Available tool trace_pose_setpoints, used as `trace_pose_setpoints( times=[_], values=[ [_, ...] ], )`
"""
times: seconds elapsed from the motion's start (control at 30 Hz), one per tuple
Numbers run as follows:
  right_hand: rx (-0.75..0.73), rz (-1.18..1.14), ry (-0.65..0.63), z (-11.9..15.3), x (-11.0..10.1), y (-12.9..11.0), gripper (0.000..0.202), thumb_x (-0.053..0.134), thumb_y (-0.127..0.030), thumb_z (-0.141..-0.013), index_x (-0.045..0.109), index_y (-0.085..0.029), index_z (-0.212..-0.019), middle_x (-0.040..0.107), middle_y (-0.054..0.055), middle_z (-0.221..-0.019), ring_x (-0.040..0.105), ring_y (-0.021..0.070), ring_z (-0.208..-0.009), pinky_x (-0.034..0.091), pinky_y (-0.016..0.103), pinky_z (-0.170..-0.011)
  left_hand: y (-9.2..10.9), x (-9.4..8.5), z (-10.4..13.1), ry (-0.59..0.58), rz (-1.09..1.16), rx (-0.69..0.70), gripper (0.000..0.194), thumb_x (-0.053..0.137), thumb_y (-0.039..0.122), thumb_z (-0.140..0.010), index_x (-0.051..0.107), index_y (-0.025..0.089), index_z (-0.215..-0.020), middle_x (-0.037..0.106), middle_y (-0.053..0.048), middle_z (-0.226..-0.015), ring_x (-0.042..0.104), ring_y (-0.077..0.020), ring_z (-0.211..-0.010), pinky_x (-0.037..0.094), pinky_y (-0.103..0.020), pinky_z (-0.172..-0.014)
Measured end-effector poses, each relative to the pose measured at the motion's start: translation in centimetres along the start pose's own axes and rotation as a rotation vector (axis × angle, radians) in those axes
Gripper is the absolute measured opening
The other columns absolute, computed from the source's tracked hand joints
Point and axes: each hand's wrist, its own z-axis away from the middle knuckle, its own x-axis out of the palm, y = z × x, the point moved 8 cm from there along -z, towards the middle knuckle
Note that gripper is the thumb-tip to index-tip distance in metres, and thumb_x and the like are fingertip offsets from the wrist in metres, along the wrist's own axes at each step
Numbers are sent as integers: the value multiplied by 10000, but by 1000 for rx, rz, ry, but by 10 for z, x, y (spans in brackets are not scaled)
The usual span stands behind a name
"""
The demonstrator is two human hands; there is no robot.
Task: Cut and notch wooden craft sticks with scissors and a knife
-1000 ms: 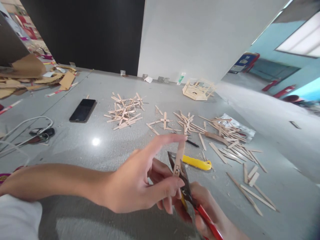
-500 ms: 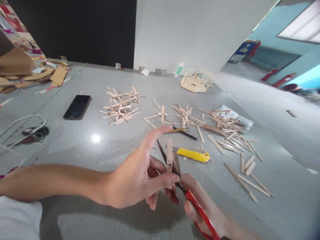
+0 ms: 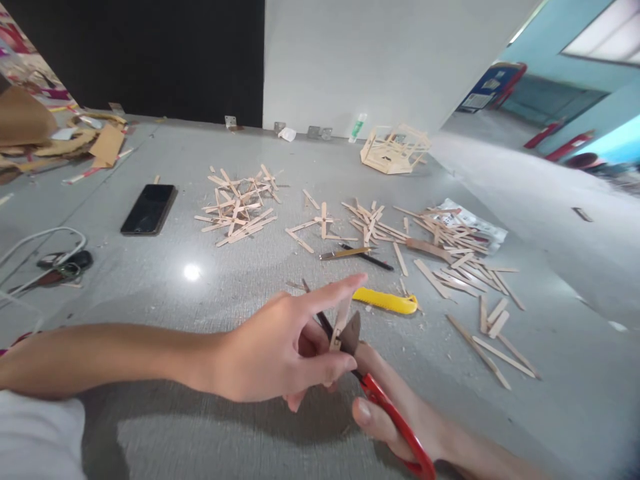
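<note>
My left hand (image 3: 280, 350) pinches a short wooden craft stick (image 3: 342, 319) between thumb and fingers, its index finger stretched out over the stick's top end. Small dark outlined marks show on the stick's lower part. My right hand (image 3: 395, 407) grips red-handled scissors (image 3: 395, 417) from below. Their blades are spread around the stick, one on each side of it. Just beyond my fingers lies a yellow cutter (image 3: 386, 301). Behind it, a brass-coloured pointed tool (image 3: 345, 253) lies by a black pen-like tool (image 3: 370, 259).
Piles of craft sticks (image 3: 237, 207) spread across the grey table (image 3: 165, 287), with more at right (image 3: 460, 260). A hexagonal stick frame (image 3: 393, 150) stands at the back near a green-and-white tube (image 3: 357, 128). A phone (image 3: 149, 209), a white cable (image 3: 65, 233) and cardboard scraps (image 3: 107, 145) are at left.
The left index finger has come down and right over the stick, which now leans. The scissors have shifted slightly left, their blades still around it. The view has tilted slightly.
</note>
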Motion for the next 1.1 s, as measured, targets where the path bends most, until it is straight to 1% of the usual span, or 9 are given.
trace_pose_setpoints(
  times=[0.07, 0.13, 0.2, 0.3, 0.4, 0.5, 0.73, 0.87, 1.1],
  values=[
    [-1, 7, -10, 1, 0, -2, 519, 483, -716, -960, 558, -205, -1011, 586, 54, -924, 553, 186, -819, 497, 312, -745, 1, 1, 0, -34, -29, -12, 840, 658, 217, -932, 220, 333, -1639, 687, 39, -685, 511, -63, -346, 464, -139, -380],
    [-6, -10, 2, 1, 0, -4, 522, 466, -713, -970, 568, -205, -1029, 581, 47, -906, 548, 182, -800, 494, 308, -726, 2, 1, 0, -39, -46, -6, 810, 638, 202, -938, 242, 315, -1635, 693, 32, -692, 521, -66, -356, 471, -140, -388],
    [-13, -41, 23, 0, 1, -5, 526, 447, -704, -981, 586, -200, -1041, 578, 54, -903, 541, 187, -798, 493, 312, -715, 3, 1, -1, -25, -27, 3, 765, 638, 219, -944, 276, 280, -1615, 685, 30, -685, 538, -75, -369, 482, -147, -397],
    [-13, -96, -9, -3, 7, -7, 530, 408, -675, -1008, 617, -191, -1059, 612, 83, -927, 580, 222, -885, 509, 355, -798, 0, 1, -1, 1, 9, 20, 671, 659, 269, -951, 334, 232, -1536, 657, 35, -662, 585, -96, -407, 498, -155, -420],
    [-10, -142, -65, -7, 13, -12, 551, 384, -665, -1021, 649, -185, -1072, 652, 105, -937, 615, 251, -978, 514, 383, -861, -2, 2, -3, 19, -10, 59, 609, 687, 297, -943, 361, 226, -1452, 666, 27, -674, 631, -117, -455, 505, -162, -444],
    [-10, -151, -53, -8, 14, -15, 551, 388, -659, -1023, 670, -186, -1048, 670, 110, -933, 629, 252, -994, 523, 383, -863, -3, 3, -4, 38, -19, 75, 589, 700, 297, -935, 374, 224, -1420, 658, 40, -642, 624, -120, -450, 497, -167, -444],
    [2, -148, -32, -8, 13, -7, 500, 376, -604, -1044, 651, -188, -1012, 668, 86, -837, 652, 225, -871, 532, 360, -793, -7, 2, -4, 77, 54, 63, 631, 739, 342, -917, 359, 217, -1406, 662, 43, -647, 611, -108, -452, 507, -170, -454],
    [4, -182, -55, -10, 16, -6, 508, 368, -601, -1047, 657, -184, -1019, 672, 85, -846, 656, 223, -876, 541, 361, -809, -12, 4, -4, 81, 131, 23, 655, 779, 370, -885, 359, 230, -1369, 662, 41, -661, 606, -104, -446, 510, -165, -443],
    [81, -222, 44, -9, 14, -10, 443, 430, -587, -1038, 619, -209, -905, 652, 45, -777, 632, 186, -767, 542, 327, -772, -11, 5, -3, 100, 107, 42, 566, 710, 289, -928, 376, 239, -1382, 677, 32, -676, 599, -91, -445, 511, -150, -448]
  ],
)
